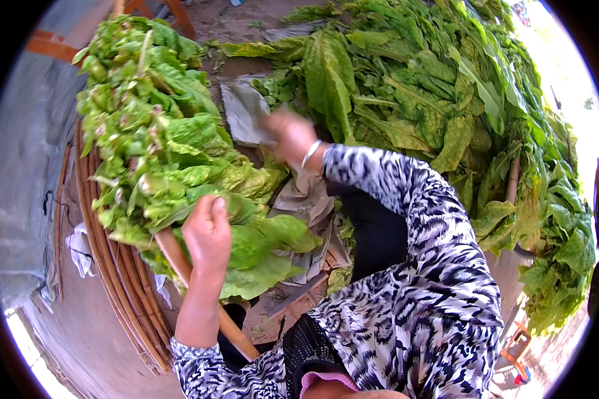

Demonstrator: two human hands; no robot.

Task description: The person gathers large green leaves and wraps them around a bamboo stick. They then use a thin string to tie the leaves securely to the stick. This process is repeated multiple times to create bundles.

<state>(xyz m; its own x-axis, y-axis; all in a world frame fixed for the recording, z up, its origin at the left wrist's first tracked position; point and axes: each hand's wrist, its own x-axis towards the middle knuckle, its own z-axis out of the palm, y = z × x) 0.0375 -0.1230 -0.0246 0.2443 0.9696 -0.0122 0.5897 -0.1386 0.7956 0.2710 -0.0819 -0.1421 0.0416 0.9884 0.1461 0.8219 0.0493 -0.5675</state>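
Note:
Large green leaves [194, 134], some mottled yellow, hang crowded along a wooden pole [237, 336] on the left, stems upward. My left hand [207, 234] is at the near end of this row, beside the pole, its fingers curled with the thumb up; whether it pinches a leaf or string is hidden. My right hand [290, 133], blurred by motion and wearing a silver bangle [311, 153], is between the hanging row and a big heap of loose leaves [414, 85]. What it may hold cannot be made out.
Several long thin poles [125, 279] lean or lie by the grey wall [17, 174] at left. Sacking [247, 112] lies on the dirt floor in the middle. More leaves hang at the right [571, 214] near another pole [513, 179]. Orange wooden frame pieces [52, 46] stand at upper left.

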